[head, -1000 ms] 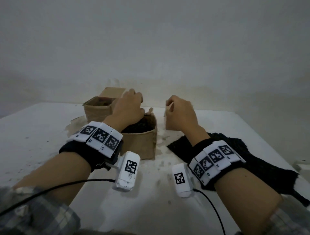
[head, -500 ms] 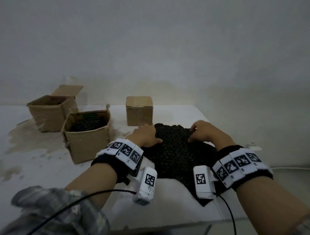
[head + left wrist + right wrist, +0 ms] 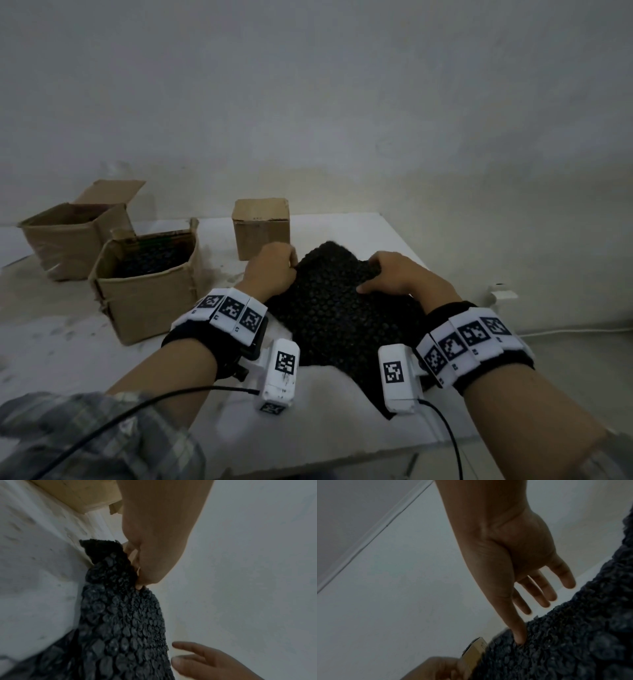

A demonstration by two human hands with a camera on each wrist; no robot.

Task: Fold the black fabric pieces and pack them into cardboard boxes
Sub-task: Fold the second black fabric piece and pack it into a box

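A black bumpy fabric piece [image 3: 342, 318] lies on the white table [image 3: 102, 359] between my hands, its far edge raised. My left hand [image 3: 274, 270] pinches the far left corner; in the left wrist view the curled fingers [image 3: 145, 568] hold the fabric [image 3: 120, 615] up. My right hand [image 3: 397, 277] is at the far right edge. In the right wrist view its thumb [image 3: 520, 638] presses the fabric [image 3: 565, 642] while its straight fingers stay clear of the edge. A closed small cardboard box [image 3: 260, 226] stands just behind the fabric.
An open cardboard box [image 3: 147, 308] holding black fabric stands left of my left hand. Another open box [image 3: 68, 240] sits behind it. The table's right edge runs close past my right hand, with a white cable [image 3: 565, 330] on the floor beyond. A wall backs the table.
My hands have left the boxes and come to the fabric. My left hand has since pinched the far corner, and the far edge has come up.
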